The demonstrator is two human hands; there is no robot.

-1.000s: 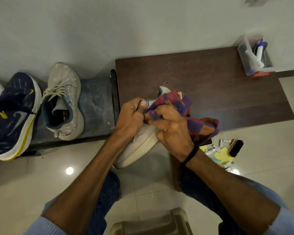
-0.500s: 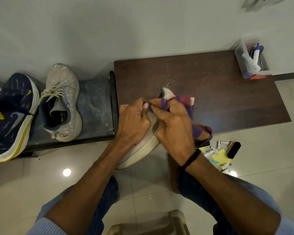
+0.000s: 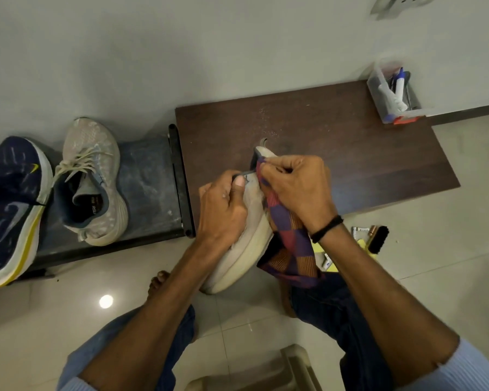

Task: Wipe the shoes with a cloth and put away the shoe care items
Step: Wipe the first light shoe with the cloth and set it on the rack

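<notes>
A pale shoe [image 3: 246, 244] is held over the near left corner of the dark wooden tabletop [image 3: 350, 153]. Its long axis is set on a diagonal: the heel, with its small pull tab, is pointed away over the tabletop, and the toe is pointed back past the tabletop's near edge, above the floor. The thick cream sole is turned to the right.

The shoe's upper is grasped by the left hand [image 3: 223, 210], fingers curled round it and the thumb pressed at the dark collar edge. A checked purple and red cloth [image 3: 288, 244] is pinched by the fingers of the right hand [image 3: 297, 190] and pressed against the heel; the rest of the cloth is left hanging beside the sole.

A clear box [image 3: 393, 97] of tubes is seen at the tabletop's far right corner. A black brush [image 3: 378, 238] lies on the floor just off its near edge. On a low dark rack [image 3: 150, 176] against its left side, a grey shoe [image 3: 93, 179] and a navy shoe [image 3: 12, 207] are stood side by side, toes away.
</notes>
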